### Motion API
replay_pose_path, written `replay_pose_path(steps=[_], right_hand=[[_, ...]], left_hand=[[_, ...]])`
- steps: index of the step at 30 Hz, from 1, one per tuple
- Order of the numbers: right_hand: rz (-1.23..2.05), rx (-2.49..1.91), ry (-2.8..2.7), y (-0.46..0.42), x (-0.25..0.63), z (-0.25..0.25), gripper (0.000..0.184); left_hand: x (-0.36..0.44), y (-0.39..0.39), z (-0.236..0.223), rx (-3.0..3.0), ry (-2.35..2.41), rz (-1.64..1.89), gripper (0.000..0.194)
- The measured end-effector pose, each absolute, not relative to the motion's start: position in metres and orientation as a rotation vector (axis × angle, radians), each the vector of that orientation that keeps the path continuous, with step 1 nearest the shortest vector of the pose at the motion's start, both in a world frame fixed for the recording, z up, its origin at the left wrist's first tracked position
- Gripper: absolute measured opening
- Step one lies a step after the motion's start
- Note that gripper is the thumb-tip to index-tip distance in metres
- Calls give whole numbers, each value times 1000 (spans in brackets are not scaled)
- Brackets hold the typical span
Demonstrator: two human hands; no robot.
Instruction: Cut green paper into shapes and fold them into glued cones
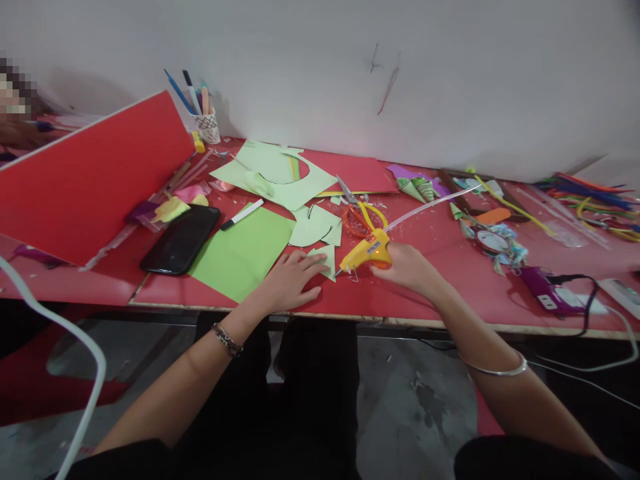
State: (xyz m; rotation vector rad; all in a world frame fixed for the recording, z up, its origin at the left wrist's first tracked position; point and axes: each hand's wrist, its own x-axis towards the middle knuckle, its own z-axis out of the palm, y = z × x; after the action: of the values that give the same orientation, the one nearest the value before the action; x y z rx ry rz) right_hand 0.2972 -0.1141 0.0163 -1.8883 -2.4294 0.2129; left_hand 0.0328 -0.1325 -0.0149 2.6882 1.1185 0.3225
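**Left hand [291, 275] flat on a pale green scrap [329, 261], right hand [413, 268] around a yellow glue gun [367, 251]**

At upper left, a tilted red board [115, 173] runs off the frame's edge; a pixelated patch above it hides what is there. Left of centre, a black phone [181, 241] overlaps a bright green sheet [250, 248]. At centre, the left hand's fingers lie extended on the scrap, covering its left part, thumb apart. Just right of centre, the glue gun's long axis slants, its nozzle pointing lower left at the scrap's edge; whether they touch cannot be told. The right hand wraps the grip, hiding most of it; the trigger finger cannot be made out. From the gun's back, a clear glue stick [434, 207] extends to the upper right.
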Motion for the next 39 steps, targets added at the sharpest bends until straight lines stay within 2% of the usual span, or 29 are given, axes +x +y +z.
replay_pose_path(steps=[14, 39], right_hand=[[206, -1745, -2515, -114, 304, 14, 18], [151, -1911, -2467, -110, 303, 13, 17]], left_hand=[[33, -132, -16, 2692, 1102, 337, 41], [34, -133, -13, 2687, 1124, 315, 40]])
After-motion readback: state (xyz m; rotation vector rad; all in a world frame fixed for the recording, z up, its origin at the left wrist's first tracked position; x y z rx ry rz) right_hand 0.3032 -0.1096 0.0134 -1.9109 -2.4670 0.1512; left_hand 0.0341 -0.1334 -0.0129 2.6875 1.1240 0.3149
